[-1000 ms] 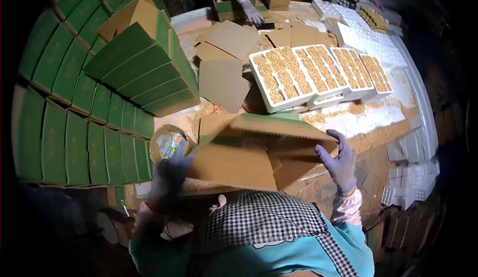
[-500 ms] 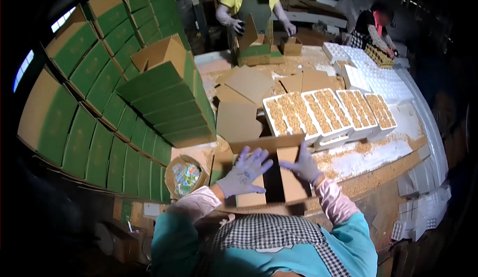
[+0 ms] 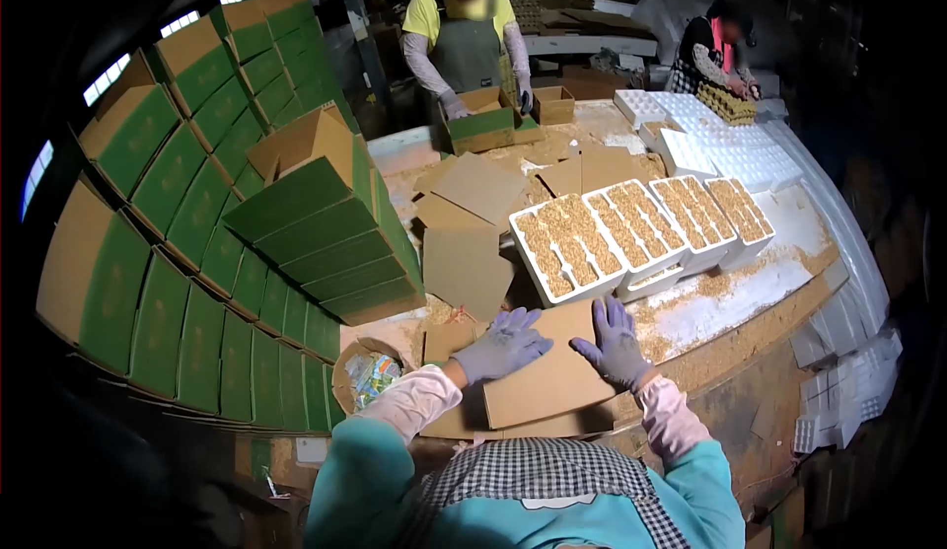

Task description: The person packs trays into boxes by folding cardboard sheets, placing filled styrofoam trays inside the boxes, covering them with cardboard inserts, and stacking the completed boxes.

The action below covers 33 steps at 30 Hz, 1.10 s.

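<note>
In front of my body lies a cardboard box, a broad brown flap folded over its top. My left hand, in a pale purple glove, rests flat on the flap's upper left part with the fingers stretched out. On the upper right edge of the flap, my right hand lies open with its fingers spread, gloved the same way. The inside of the box is hidden. Just left of it stands a round container holding printed plastic packets.
Green and brown boxes are stacked high at left. White foam trays with grainy brown filling stand beyond my right hand. Loose cardboard sheets lie ahead. Across the table, one person handles a green box; another handles egg trays.
The box's flaps have come down over its dark opening. Both my hands have gone from raised above the box to lying on the cardboard. The person opposite has lowered their box's raised flap.
</note>
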Each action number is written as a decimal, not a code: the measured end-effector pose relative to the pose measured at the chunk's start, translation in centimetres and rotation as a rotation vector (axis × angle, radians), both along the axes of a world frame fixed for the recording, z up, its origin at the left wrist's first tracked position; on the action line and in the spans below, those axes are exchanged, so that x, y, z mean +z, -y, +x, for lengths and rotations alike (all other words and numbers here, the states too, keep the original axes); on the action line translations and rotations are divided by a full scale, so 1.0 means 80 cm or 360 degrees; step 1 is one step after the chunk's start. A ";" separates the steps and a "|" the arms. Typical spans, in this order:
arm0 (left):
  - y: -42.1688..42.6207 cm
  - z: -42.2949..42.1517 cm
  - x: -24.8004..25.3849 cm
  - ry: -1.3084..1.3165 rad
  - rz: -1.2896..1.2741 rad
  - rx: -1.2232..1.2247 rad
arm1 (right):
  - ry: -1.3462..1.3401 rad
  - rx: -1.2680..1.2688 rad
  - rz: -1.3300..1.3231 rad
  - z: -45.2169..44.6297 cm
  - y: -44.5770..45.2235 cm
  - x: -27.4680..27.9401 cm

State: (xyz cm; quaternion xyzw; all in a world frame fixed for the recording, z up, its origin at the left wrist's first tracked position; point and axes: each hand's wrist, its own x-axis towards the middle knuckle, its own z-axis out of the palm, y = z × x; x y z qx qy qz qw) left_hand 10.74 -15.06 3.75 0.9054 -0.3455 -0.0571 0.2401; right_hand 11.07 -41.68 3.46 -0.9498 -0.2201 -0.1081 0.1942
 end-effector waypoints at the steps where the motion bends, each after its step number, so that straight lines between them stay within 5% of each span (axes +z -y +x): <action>1: 0.006 -0.036 0.002 0.0299 0.0090 0.0071 | -0.0160 -0.0011 0.0361 -0.016 0.001 -0.003; 3: -0.008 -0.057 -0.007 0.0680 0.0168 0.0148 | -0.0630 0.0009 0.1270 -0.028 0.018 -0.018; 6: -0.105 -0.072 -0.012 0.0298 -0.0496 0.0479 | -0.1623 -0.0032 0.1847 -0.059 0.020 -0.123; 8: -0.113 -0.091 -0.007 0.0316 -0.1151 0.0695 | -0.1287 0.0060 0.1733 -0.092 -0.041 0.017; 10: -0.097 -0.121 -0.022 -0.0069 -0.1384 0.0930 | -0.0811 0.0403 0.1741 -0.086 -0.075 0.097; 12: -0.085 -0.137 -0.059 -0.0445 -0.1571 0.1255 | -0.0957 0.0406 0.0557 -0.084 -0.107 0.154; 16: -0.137 -0.143 -0.116 -0.0931 -0.2520 0.1588 | -0.1130 0.0983 0.0253 -0.102 -0.213 0.025; 17: -0.102 -0.140 -0.029 -0.1166 -0.2321 0.1354 | -0.1149 0.1139 0.0118 -0.103 -0.223 0.013; 18: -0.107 -0.145 -0.059 -0.0771 -0.1306 0.1604 | -0.1169 0.1304 -0.0017 -0.101 -0.225 0.001; 20: -0.090 -0.155 -0.042 -0.0300 -0.0722 0.1589 | -0.1130 0.0796 0.0961 -0.063 -0.172 0.046; 21: -0.105 -0.160 -0.079 -0.0195 -0.0869 0.1574 | -0.1149 0.0360 0.1635 -0.033 -0.143 0.056; 22: -0.118 -0.168 -0.116 -0.0093 -0.1017 0.1563 | -0.0852 -0.0077 0.1625 0.012 -0.089 0.059; 23: -0.104 -0.176 -0.070 -0.0262 -0.1150 0.1686 | -0.0590 -0.0359 0.2049 0.054 -0.044 0.039; 24: -0.099 -0.183 -0.045 -0.0594 -0.1499 0.1786 | -0.0919 -0.0314 0.2394 0.094 0.001 0.000; 26: -0.106 -0.182 -0.072 -0.0216 -0.1271 0.1835 | -0.1801 -0.1124 0.2137 0.117 -0.002 -0.033; 27: -0.098 -0.177 -0.068 -0.0227 -0.1273 0.1850 | -0.1108 -0.0396 0.1765 0.140 -0.003 -0.134; 29: -0.083 -0.153 -0.050 -0.0022 -0.0498 0.1876 | -0.0909 -0.0220 0.1942 0.142 -0.036 -0.156; 31: -0.092 -0.144 -0.050 -0.0103 -0.0634 0.1884 | -0.1329 -0.0568 0.2809 0.142 -0.078 -0.136; 33: -0.111 -0.142 -0.071 -0.0299 -0.1003 0.1852 | -0.1200 -0.0696 0.2792 0.139 -0.065 -0.129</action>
